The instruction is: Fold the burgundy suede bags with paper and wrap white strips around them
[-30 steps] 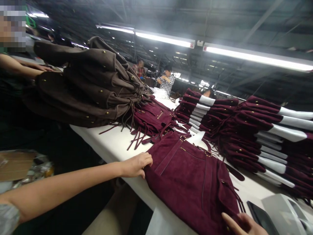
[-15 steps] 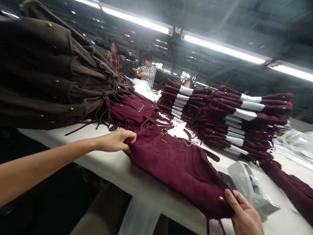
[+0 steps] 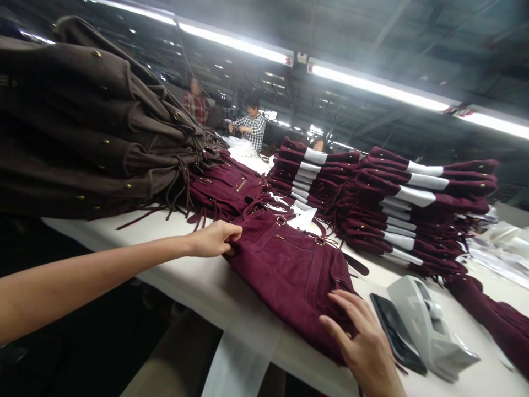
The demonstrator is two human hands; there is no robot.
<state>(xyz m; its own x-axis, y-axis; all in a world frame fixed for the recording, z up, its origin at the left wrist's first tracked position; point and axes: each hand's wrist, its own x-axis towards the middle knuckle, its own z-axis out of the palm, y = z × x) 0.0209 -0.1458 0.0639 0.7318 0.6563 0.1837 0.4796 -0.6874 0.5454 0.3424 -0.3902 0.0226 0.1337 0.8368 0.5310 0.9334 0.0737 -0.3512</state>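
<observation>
A burgundy suede bag (image 3: pixel 289 270) with gold studs and a belt strap lies flat on the white table (image 3: pixel 194 275). My left hand (image 3: pixel 215 240) pinches the bag's far left corner. At the bag's near right corner, my right hand (image 3: pixel 363 342) rests flat on the suede with fingers spread.
A tall pile of brown suede bags (image 3: pixel 95 132) fills the left. More burgundy bags (image 3: pixel 231 187) lie behind, with stacks of burgundy bags (image 3: pixel 397 204) interleaved with white paper at the right. A black phone (image 3: pixel 394 331) and a grey tape dispenser (image 3: pixel 430 325) sit by my right hand. Other people work far back.
My right hand has let go of the bag's near corner and now lies open on top of it. The left hand keeps its pinch on the far corner.
</observation>
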